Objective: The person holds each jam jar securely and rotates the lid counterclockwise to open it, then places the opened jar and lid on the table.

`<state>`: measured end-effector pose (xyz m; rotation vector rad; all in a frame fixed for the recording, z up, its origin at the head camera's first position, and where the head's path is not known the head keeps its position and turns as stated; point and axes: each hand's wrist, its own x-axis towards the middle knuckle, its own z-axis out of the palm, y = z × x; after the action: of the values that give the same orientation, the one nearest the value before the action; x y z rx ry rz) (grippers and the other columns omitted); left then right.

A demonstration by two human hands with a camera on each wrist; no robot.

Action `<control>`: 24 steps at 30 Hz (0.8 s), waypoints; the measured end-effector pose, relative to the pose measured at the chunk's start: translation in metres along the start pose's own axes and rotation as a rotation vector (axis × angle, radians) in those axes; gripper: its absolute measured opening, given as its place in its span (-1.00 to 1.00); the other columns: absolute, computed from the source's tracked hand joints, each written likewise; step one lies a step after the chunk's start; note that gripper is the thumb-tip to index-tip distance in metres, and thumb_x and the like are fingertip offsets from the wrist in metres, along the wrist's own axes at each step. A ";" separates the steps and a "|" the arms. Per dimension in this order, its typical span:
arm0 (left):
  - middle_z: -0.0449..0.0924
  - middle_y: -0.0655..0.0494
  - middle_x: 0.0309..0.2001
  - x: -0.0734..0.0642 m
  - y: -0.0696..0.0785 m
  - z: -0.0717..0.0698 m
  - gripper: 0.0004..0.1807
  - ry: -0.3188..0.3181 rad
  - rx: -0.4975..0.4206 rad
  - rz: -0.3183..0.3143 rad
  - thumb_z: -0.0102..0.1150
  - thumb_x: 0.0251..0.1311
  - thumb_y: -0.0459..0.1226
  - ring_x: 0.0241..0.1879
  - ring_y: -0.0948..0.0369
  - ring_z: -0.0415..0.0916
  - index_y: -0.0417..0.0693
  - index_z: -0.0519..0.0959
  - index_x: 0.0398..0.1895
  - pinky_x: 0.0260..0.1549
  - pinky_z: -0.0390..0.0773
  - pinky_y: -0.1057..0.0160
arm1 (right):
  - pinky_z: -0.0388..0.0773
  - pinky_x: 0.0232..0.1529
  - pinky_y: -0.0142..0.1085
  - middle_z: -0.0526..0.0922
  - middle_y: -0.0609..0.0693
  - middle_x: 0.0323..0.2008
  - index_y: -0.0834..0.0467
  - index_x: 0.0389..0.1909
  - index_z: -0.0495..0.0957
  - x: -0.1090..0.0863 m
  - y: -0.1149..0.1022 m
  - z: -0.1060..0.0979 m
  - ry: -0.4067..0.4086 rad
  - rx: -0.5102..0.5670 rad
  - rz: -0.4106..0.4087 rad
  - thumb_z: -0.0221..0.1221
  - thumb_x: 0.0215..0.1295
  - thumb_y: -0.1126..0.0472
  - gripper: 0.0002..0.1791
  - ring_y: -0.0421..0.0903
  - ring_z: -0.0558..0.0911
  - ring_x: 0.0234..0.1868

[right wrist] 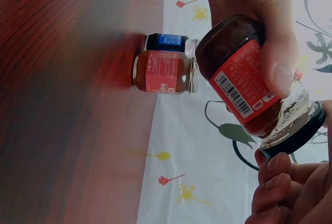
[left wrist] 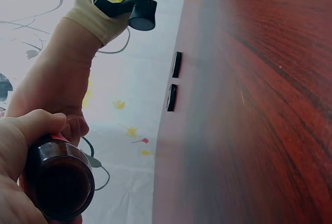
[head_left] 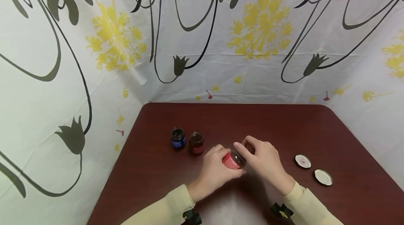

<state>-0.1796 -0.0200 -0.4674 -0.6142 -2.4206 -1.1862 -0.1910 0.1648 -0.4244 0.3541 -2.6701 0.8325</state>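
Observation:
My left hand [head_left: 216, 169] grips a dark glass jar with a red label [head_left: 233, 160], tilted above the table. In the right wrist view, the left thumb lies along the barcode side of the jar [right wrist: 239, 76]. A black-rimmed lid [right wrist: 298, 135] is at the jar's mouth, with shiny, crinkled material showing beside it. My right hand [head_left: 262, 156] pinches this lid, its fingertips [right wrist: 275, 175] at the rim. The left wrist view shows the jar's dark round base [left wrist: 63, 185].
A blue-labelled jar [head_left: 178, 139] and a red-labelled jar [head_left: 197, 143], both lidless, stand left of my hands on the dark red table [head_left: 252, 119]. Two lids, one [head_left: 303, 161] behind the other [head_left: 323, 177], lie on the right with their pale insides up. Patterned cloth [head_left: 202, 42] surrounds the table.

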 end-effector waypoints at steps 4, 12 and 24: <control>0.41 0.39 -0.38 0.000 -0.002 0.000 -0.50 0.015 0.019 0.018 0.63 -0.27 0.16 -0.36 0.42 0.35 0.12 0.68 -0.31 -0.49 0.39 0.53 | 0.27 -0.62 -0.26 0.36 -0.25 -0.74 -0.24 -0.51 0.47 0.000 0.000 0.003 0.012 0.024 0.003 0.15 0.30 -0.39 -0.62 -0.22 0.38 -0.67; 0.41 0.41 -0.40 -0.001 -0.004 0.000 -0.50 0.054 0.061 0.057 0.64 -0.30 0.17 -0.37 0.41 0.35 0.15 0.69 -0.33 -0.48 0.34 0.54 | 0.26 -0.61 -0.28 0.35 -0.27 -0.73 -0.26 -0.51 0.46 -0.001 0.002 0.007 0.039 0.061 -0.021 0.23 0.27 -0.34 -0.67 -0.23 0.37 -0.66; 0.42 0.39 -0.39 0.000 -0.002 -0.002 -0.48 0.051 0.066 0.068 0.66 -0.31 0.15 -0.36 0.40 0.35 0.13 0.69 -0.30 -0.47 0.35 0.54 | 0.30 -0.59 -0.31 0.39 -0.30 -0.71 -0.27 -0.46 0.50 -0.002 0.004 0.007 0.062 0.114 -0.063 0.29 0.28 -0.23 -0.75 -0.26 0.38 -0.65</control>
<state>-0.1799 -0.0224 -0.4678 -0.6328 -2.3668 -1.0779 -0.1920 0.1640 -0.4330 0.4300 -2.5474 0.9631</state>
